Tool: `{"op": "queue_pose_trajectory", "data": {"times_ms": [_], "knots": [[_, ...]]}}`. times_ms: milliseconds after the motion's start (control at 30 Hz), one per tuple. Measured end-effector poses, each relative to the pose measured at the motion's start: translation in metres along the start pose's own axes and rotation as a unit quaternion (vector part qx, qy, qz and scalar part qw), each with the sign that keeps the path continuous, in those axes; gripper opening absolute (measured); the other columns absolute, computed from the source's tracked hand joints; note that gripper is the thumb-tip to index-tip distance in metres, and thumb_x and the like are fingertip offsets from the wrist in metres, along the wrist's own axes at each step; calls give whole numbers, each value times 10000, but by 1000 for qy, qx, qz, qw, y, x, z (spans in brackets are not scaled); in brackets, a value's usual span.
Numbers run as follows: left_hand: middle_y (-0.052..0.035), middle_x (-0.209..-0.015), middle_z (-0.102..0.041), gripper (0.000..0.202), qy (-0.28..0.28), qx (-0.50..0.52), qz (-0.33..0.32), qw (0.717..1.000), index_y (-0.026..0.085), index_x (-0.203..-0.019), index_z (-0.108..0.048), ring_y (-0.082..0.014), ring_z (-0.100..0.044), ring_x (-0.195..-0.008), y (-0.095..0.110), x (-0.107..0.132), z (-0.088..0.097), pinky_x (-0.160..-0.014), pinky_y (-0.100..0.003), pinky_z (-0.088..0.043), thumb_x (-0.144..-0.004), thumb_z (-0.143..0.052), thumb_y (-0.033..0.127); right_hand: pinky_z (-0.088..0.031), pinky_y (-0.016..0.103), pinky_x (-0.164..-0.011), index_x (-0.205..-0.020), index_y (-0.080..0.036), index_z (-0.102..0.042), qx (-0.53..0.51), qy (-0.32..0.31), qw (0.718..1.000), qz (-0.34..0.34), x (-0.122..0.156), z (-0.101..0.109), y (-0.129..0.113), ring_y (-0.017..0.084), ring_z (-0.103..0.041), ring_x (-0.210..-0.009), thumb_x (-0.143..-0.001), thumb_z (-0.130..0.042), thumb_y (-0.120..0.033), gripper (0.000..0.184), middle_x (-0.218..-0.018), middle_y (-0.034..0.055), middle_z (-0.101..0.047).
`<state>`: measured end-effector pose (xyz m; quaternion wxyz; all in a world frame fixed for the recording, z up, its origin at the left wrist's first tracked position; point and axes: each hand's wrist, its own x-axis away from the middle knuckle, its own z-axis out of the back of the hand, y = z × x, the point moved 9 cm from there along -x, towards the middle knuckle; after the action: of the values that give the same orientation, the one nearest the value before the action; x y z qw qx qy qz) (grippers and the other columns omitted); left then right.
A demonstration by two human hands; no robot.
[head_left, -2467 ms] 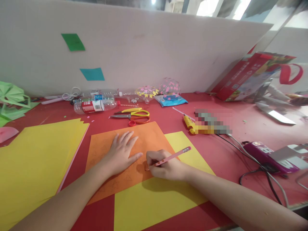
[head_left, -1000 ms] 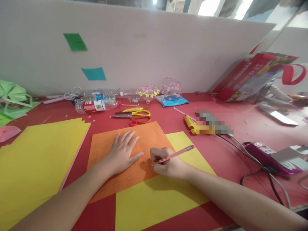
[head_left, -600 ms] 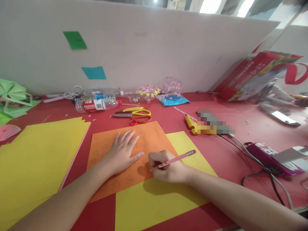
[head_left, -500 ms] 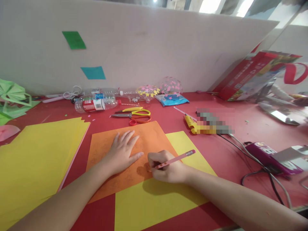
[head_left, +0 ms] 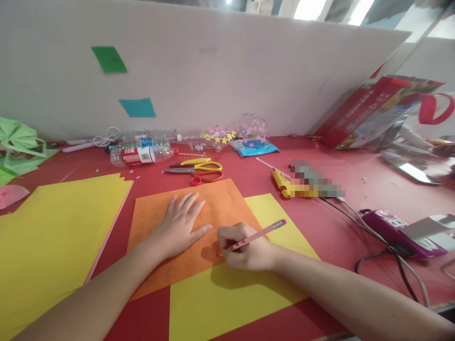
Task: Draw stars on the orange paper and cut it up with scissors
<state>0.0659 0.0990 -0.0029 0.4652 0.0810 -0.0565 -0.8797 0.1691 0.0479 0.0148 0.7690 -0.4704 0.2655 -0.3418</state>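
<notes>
An orange sheet of paper (head_left: 227, 199) lies partly over a yellow sheet (head_left: 199, 308) on the red table. Spread flat on the orange sheet is my left hand (head_left: 185, 225), fingers apart and holding nothing. My right hand (head_left: 245, 248) grips a pink pencil (head_left: 261, 233) near its lower end, its eraser pointing up to the right. The pencil's tip is at the orange paper but mostly hidden by my fingers. Faint pencil drawings show on the orange sheet around my left hand, too fine to make out.
Yellow sheets (head_left: 60, 227) are stacked at the left. Scissors (head_left: 206, 171), a yellow utility knife (head_left: 195, 162) and plastic bottles (head_left: 138, 155) lie behind the orange paper. To the right are a yellow glue gun (head_left: 282, 182), cables (head_left: 384, 241) and a purple box (head_left: 398, 232).
My right hand and the pencil have shifted very slightly left, the eraser end dipping a little. My left hand stays in place on the paper.
</notes>
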Motion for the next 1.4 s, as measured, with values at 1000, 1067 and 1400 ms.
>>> {"op": "queue_pose_trajectory", "data": {"times_ms": [1000,1067,1400], "knots": [[-130,-1321,-567,409,33,51,-86,995,176,-1254,-554,-296,-489,-1234,27,5,22,-1024,-462,-389,-971,-407,433,-386,210,-434,-724,-213,-441,-128,181,969,-107,-6,64,34,95,-468,-408,-864,-470,-419,251,-502,-58,-541],[-139,-1472,-424,506,-1,28,-94,995,173,-1351,-485,-322,-346,-1360,27,6,11,-1099,-503,-288,-961,-423,491,-365,205,-422,-718,-211,-448,-139,193,964,-115,-6,65,36,91,-452,-394,-860,-472,-424,257,-482,-60,-537],[-94,-1521,-360,510,-42,55,-134,989,229,-1391,-442,-290,-245,-1416,31,9,4,-1160,-509,-144,-943,-481,469,-314,216,-481,-706,-221,-511,-90,212,967,-106,-5,73,35,100,-436,-514,-678,-560,-201,60,-572,-65,-496]]}}
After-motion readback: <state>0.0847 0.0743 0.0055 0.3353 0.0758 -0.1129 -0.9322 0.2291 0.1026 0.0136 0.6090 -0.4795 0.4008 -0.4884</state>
